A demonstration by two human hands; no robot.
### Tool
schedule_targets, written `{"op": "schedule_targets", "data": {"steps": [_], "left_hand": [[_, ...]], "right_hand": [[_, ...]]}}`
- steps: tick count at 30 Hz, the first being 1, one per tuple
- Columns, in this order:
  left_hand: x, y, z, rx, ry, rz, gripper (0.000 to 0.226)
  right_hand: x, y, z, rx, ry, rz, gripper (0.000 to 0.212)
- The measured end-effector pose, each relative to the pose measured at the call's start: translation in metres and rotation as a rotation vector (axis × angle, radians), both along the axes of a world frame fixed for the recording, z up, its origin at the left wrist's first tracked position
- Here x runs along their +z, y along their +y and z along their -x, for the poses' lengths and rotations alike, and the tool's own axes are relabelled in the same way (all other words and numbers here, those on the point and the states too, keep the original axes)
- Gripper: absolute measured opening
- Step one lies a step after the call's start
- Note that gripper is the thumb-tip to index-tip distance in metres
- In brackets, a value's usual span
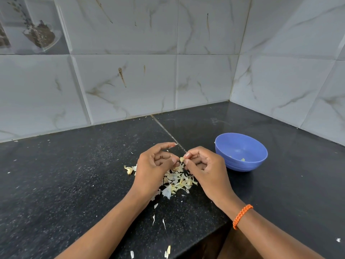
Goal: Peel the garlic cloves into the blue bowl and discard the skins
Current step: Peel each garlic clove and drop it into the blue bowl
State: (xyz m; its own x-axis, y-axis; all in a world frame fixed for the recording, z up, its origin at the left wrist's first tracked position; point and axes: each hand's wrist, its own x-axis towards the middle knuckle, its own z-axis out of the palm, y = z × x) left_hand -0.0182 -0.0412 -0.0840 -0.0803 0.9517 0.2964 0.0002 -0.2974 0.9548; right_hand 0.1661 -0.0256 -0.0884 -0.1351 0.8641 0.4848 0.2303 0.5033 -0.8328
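A small pale garlic clove [182, 159] is pinched between the fingertips of both hands above the black counter. My left hand [153, 167] holds it from the left with its index finger raised, and my right hand [205, 165] pinches it from the right. Below the hands lies a heap of dry garlic skins [177, 181]. The blue bowl [240, 152] stands just right of my right hand, with a few small pale pieces on its bottom.
More loose skins lie left of my left hand [129, 169] and scattered toward the counter's front edge [168, 252]. The black counter [74, 174] meets tiled walls behind and on the right. An orange braided band [242, 216] circles my right wrist.
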Motion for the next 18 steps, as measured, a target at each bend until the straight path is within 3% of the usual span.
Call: {"op": "schedule_targets", "data": {"steps": [9,18], "left_hand": [[0.0021,-0.0010,-0.0018,-0.027,0.056,0.032,0.042],[0.0026,-0.0009,-0.0004,0.026,0.080,0.013,0.045]], "right_hand": [[0.0002,-0.0001,0.0030,-0.125,-0.115,-0.106,0.018],[-0.0008,0.0018,0.0023,-0.096,-0.071,-0.064,0.030]]}}
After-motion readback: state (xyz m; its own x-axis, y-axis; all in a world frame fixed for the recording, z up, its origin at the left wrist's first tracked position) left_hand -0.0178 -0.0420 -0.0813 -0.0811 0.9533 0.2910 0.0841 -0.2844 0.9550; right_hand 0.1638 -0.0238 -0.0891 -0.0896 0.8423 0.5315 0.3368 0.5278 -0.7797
